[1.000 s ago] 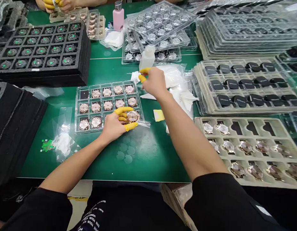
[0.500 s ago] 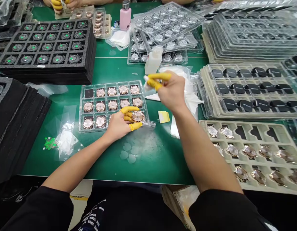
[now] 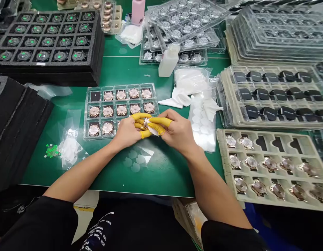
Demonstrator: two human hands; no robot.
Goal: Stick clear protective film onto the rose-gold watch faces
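Note:
My left hand point(image 3: 126, 131) pinches a rose-gold watch head point(image 3: 145, 123) between yellow-cotted fingers, over the near right corner of a clear plastic tray point(image 3: 85, 129). A white wipe point(image 3: 153, 129) is in my right hand point(image 3: 178, 132), whose yellow-cotted fingers press it against the watch. Those fingers cover most of the watch face. Several rose-gold watch heads point(image 3: 107, 111) lie in the tray's pockets; its far left pocket shows only a black pad point(image 3: 95, 96). Clear round films point(image 3: 135, 160) lie on the green table just below my hands.
A white bottle point(image 3: 168, 62) stands beyond the tray, beside white wipes point(image 3: 190, 81). Black foam trays point(image 3: 95, 69) are stacked at left. On the right are stacked clear trays point(image 3: 268, 52) and a beige tray point(image 3: 231, 177) of watch heads. Green stickers point(image 3: 52, 150) lie at left.
My right hand has come down and left with the white wipe, from near the bottle to the watch in my left hand. The yellow paper is now out of sight. The view has shifted slightly.

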